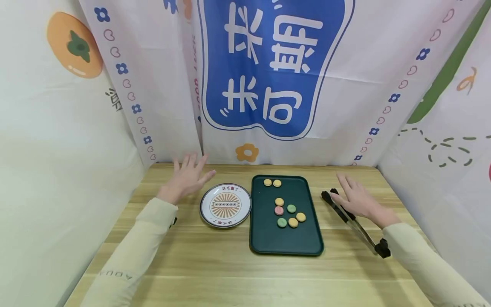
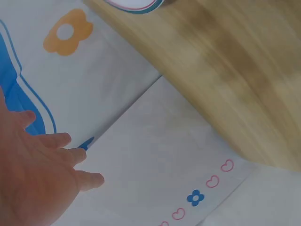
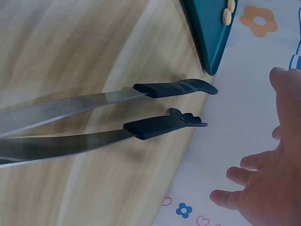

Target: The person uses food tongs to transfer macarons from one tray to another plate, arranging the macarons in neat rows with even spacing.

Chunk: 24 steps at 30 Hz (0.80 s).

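Note:
My left hand (image 1: pixel 186 179) is spread with straight fingers beside a white patterned plate (image 1: pixel 207 209), holding nothing. On the right, my right hand (image 1: pixel 358 197) hovers over a pair of tongs (image 1: pixel 360 230) with black tips and metal arms, fingers extended. In the right wrist view the tongs' dark ends (image 3: pixel 164 125) stand apart, with the hand (image 3: pixel 273 174) off to their side. Between the hands lies a dark green tray (image 1: pixel 264 238) bearing several macarons: yellow ones (image 1: pixel 301 217), green ones (image 1: pixel 281 222) and a pink one (image 1: pixel 278 210). Two yellow macarons sit together near the tray's far edge.
Everything lies on a light wooden table (image 1: pixel 215 268). A white printed cloth (image 1: pixel 168 106) with a large blue sign hangs right behind the table's far edge. White cloth walls (image 1: pixel 50 170) rise at the left and right sides.

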Each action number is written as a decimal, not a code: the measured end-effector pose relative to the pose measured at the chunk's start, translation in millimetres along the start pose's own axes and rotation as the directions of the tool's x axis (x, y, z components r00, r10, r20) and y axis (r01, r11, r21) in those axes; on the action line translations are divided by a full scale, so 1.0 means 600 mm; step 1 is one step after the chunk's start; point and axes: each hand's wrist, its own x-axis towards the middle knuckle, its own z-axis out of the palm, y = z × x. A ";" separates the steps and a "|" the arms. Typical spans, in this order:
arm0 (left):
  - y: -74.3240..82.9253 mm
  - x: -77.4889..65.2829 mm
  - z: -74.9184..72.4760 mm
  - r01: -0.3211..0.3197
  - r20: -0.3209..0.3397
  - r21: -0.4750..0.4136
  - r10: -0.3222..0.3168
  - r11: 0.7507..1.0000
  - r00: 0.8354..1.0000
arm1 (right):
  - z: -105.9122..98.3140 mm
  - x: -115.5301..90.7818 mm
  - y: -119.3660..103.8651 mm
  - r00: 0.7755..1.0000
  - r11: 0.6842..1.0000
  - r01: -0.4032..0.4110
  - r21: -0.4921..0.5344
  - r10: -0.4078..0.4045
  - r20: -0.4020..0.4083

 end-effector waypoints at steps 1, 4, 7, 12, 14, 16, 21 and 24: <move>-0.001 -0.002 0.003 -0.003 -0.002 -0.001 0.003 1.000 1.000 | 0.002 -0.002 0.000 1.000 1.000 -0.002 0.007 0.002 0.003; -0.007 -0.007 0.012 -0.004 0.004 -0.010 0.004 1.000 1.000 | 0.004 -0.007 -0.002 1.000 1.000 -0.002 0.017 0.002 0.005; -0.009 -0.010 0.021 -0.005 0.005 -0.044 0.006 0.999 1.000 | 0.009 -0.013 -0.001 1.000 1.000 -0.006 0.002 0.006 -0.001; -0.013 -0.018 0.041 -0.007 -0.002 -0.071 0.007 0.997 1.000 | 0.021 -0.018 0.000 1.000 1.000 0.000 -0.013 0.000 0.003; -0.015 -0.020 0.049 -0.012 -0.005 -0.069 0.011 0.998 1.000 | 0.027 -0.019 0.002 1.000 1.000 0.004 -0.006 -0.004 0.005; -0.016 -0.022 0.058 -0.021 -0.011 -0.066 0.020 0.998 1.000 | 0.034 -0.021 0.006 1.000 1.000 0.003 0.001 -0.003 0.000; -0.018 -0.025 0.078 -0.048 -0.016 -0.068 0.047 0.997 0.999 | 0.045 -0.025 0.019 1.000 1.000 -0.023 0.004 0.023 -0.016; -0.020 -0.028 0.090 -0.058 -0.025 -0.065 0.056 0.996 0.998 | 0.048 -0.028 0.023 0.999 0.999 -0.038 0.003 0.038 -0.014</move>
